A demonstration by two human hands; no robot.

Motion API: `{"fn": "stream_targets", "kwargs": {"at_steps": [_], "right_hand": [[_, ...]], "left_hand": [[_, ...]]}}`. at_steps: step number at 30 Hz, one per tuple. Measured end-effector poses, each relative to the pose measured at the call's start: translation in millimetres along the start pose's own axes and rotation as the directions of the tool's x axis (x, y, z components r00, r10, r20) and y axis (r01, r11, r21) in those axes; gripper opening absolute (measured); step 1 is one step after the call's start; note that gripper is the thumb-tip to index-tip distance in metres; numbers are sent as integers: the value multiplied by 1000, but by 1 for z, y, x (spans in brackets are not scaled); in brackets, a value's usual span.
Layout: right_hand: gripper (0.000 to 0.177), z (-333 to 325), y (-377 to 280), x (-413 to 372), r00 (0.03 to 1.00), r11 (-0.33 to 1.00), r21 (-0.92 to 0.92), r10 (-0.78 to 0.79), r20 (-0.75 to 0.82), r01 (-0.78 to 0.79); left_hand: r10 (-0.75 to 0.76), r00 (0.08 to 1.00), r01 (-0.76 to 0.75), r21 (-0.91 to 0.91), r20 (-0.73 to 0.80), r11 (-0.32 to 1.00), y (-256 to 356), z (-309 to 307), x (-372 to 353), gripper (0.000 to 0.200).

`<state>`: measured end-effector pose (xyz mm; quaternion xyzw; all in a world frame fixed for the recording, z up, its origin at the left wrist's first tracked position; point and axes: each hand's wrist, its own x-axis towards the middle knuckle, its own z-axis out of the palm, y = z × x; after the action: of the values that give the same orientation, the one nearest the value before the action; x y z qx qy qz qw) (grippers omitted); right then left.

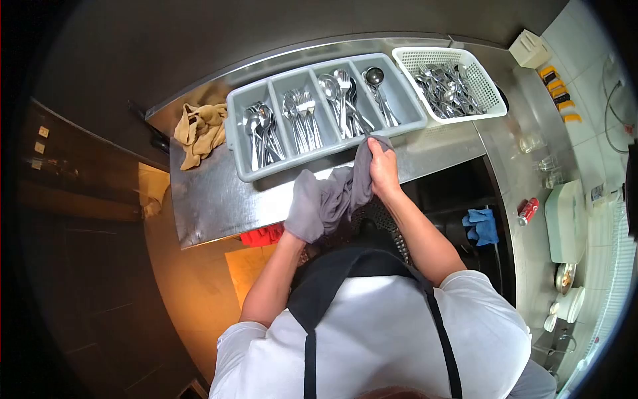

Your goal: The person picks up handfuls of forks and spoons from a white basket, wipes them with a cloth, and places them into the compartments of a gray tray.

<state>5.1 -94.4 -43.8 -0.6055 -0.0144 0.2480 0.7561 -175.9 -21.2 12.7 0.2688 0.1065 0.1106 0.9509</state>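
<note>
A grey cloth hangs bunched between my two hands, in front of the cutlery tray. My left hand is covered by smooth grey fabric down to the wrist, so its fingers are hidden. At the other end, my right hand is closed on the cloth, close to the tray's front edge. A thin dark tip shows above that hand; I cannot make out what it is. The grey cutlery tray has several compartments, with spoons, forks, mixed cutlery and a ladle.
A white perforated basket full of jumbled cutlery stands right of the tray. A tan cloth lies at the left on the steel counter. At the right are a blue cloth, a red can and glasses.
</note>
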Motion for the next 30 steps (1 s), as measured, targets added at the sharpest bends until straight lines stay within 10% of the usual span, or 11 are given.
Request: {"fn": "stream_targets", "kwargs": {"at_steps": [3,6,9,15,19,23,25,27,30], "right_hand": [[24,2,-2,-12,997,999,-38,-30,-71,28],[24,-12,-6,-45,983,991,74,-103,-152,115],[24,-6,-30,-78,965,975,81,-189,-179,206],[43,14,-19,-17,997,997,-69,43,58,-39],[48,9,0,-44,982,989,110,-113,150,97],[55,-19,19,-48,949,998,-57,17,315,2],[55,-26,14,-34,925,945,-314,34,379,94],[56,-4,-17,-47,879,935,-172,-213,427,310],[53,-4,-70,-36,910,530,-764,-35,414,368]], "left_hand": [[87,967,-5,325,-240,946,1,-20,-17,43],[-86,985,80,-45,-150,996,-8,-50,-34,49],[24,909,49,164,-416,985,11,15,-47,66],[-88,987,116,215,-136,970,16,13,-49,67],[-221,974,222,-16,47,975,25,-6,-34,73],[30,984,23,285,-178,958,35,9,-44,43],[384,923,-316,629,29,711,43,-4,-37,64],[614,771,-524,718,170,459,55,3,-26,89],[718,673,-583,726,180,364,76,17,-10,90]]}}
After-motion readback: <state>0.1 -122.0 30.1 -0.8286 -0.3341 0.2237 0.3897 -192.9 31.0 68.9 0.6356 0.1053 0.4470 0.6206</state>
